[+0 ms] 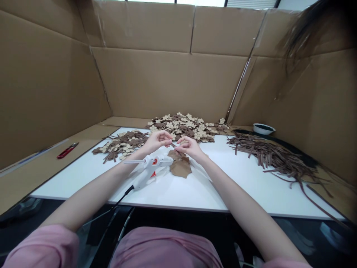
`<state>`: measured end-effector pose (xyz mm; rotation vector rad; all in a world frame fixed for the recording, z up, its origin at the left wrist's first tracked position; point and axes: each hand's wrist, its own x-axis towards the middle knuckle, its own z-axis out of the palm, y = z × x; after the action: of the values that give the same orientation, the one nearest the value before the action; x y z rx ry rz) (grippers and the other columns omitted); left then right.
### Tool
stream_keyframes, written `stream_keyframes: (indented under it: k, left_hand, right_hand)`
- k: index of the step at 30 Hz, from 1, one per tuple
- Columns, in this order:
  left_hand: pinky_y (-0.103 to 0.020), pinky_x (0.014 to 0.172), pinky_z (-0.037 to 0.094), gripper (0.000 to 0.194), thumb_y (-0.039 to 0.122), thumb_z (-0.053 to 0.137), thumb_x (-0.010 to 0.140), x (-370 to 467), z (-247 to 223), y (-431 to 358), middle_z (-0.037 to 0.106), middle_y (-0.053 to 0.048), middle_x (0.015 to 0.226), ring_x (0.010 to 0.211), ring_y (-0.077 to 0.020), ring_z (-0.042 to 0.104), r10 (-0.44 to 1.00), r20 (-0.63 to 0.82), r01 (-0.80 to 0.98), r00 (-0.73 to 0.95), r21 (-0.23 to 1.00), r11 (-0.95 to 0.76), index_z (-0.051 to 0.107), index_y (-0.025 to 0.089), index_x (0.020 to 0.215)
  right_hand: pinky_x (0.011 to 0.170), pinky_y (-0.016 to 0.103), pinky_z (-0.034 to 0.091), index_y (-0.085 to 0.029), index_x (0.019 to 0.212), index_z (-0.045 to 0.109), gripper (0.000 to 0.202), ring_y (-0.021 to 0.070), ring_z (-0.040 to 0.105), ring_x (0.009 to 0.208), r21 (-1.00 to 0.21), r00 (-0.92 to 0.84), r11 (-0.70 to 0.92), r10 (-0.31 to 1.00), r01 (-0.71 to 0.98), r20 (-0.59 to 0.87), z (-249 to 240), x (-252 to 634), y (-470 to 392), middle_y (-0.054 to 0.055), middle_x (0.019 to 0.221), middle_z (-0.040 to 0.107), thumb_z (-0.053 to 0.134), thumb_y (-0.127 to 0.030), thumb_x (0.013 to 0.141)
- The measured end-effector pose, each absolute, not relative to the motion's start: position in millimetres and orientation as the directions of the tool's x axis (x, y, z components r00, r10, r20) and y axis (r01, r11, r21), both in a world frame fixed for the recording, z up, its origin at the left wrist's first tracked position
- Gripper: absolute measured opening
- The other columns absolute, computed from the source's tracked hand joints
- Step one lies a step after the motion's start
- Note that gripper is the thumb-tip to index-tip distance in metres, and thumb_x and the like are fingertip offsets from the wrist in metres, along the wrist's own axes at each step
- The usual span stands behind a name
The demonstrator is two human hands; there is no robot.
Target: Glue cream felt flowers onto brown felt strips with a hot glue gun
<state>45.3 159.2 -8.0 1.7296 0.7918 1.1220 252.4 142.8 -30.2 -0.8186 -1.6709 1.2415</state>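
Note:
In the middle of the white board, my left hand (159,142) and my right hand (190,147) face each other with fingertips pinched. A thin brown strip (173,145) spans the small gap between them, its ends hidden by the fingers. Below lies a piece of tan-brown leather-like material (181,168) with uneven edges. Beside it, nearer my left forearm, a white hot glue gun (145,172) with an orange trigger rests on the board, a glue stick out of its back and a black cord running off the front edge.
A large heap of beige and brown flower cutouts (181,126) lies at the back. To the left are flowers with strip stems (125,144); to the right, a bundle of brown strips (267,152). A white bowl (263,129), a red-handled cutter (67,150) and cardboard walls (167,82) surround the board.

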Motion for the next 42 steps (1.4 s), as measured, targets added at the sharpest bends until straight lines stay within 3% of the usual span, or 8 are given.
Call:
stream_keyframes:
  k: [9,17,22,30,37,42]
  left_hand:
    - [-0.025,0.063,0.053,0.04,0.039,0.082,0.065,40,-12,168,0.067,-0.003,0.075,0.063,-0.0122,0.064,0.85,0.378,0.044,0.368,0.906,-0.422,0.063,0.012,0.088]
    - [-0.024,0.063,0.052,0.037,0.038,0.081,0.067,38,-11,168,0.066,-0.003,0.074,0.063,-0.0119,0.063,0.858,0.367,0.049,0.36,0.911,-0.41,0.064,0.012,0.087]
    - [-0.024,0.063,0.052,0.036,0.038,0.079,0.069,36,-12,170,0.065,-0.003,0.076,0.064,-0.0121,0.063,0.853,0.372,0.066,0.367,0.904,-0.423,0.064,0.012,0.088]
    - [-0.024,0.062,0.053,0.037,0.04,0.079,0.069,35,-12,170,0.065,-0.004,0.076,0.063,-0.0117,0.062,0.841,0.383,0.093,0.383,0.89,-0.447,0.065,0.012,0.088]
    - [-0.023,0.06,0.052,0.036,0.04,0.078,0.069,34,-13,171,0.065,-0.003,0.074,0.063,-0.0113,0.062,0.842,0.384,0.107,0.378,0.885,-0.452,0.065,0.012,0.086]
    - [-0.024,0.061,0.052,0.037,0.042,0.078,0.069,34,-12,170,0.065,-0.003,0.074,0.062,-0.0116,0.062,0.842,0.386,0.116,0.377,0.882,-0.456,0.064,0.012,0.086]
  right_hand:
    - [0.065,0.032,0.055,-0.02,0.088,0.054,0.046,0.0181,0.069,0.06,-0.982,-0.36,0.183,0.914,-0.043,0.186,-23,251,143,0.002,0.069,0.071,0.069,-0.061,0.072]
    - [0.062,0.029,0.053,-0.02,0.09,0.055,0.042,0.0182,0.069,0.061,-0.973,-0.368,0.232,0.904,-0.007,0.218,-24,255,141,0.001,0.067,0.071,0.076,-0.05,0.069]
    - [0.064,0.029,0.052,-0.02,0.093,0.057,0.047,0.0201,0.071,0.068,-0.972,-0.417,0.233,0.886,0.029,0.2,-27,258,142,0.002,0.069,0.073,0.084,-0.038,0.06]
    - [0.062,0.03,0.053,-0.018,0.089,0.06,0.047,0.021,0.071,0.066,-0.976,-0.421,0.209,0.892,0.064,0.163,-29,260,146,0.004,0.068,0.073,0.087,-0.035,0.055]
    - [0.068,0.033,0.057,-0.019,0.088,0.06,0.04,0.0207,0.072,0.068,-0.986,-0.442,0.165,0.884,-0.007,0.151,-26,259,142,0.004,0.071,0.073,0.082,-0.043,0.065]
    - [0.062,0.033,0.058,-0.02,0.082,0.057,0.037,0.0196,0.07,0.06,-0.991,-0.382,0.134,0.916,0.004,0.123,-20,254,139,0.003,0.07,0.071,0.078,-0.048,0.069]
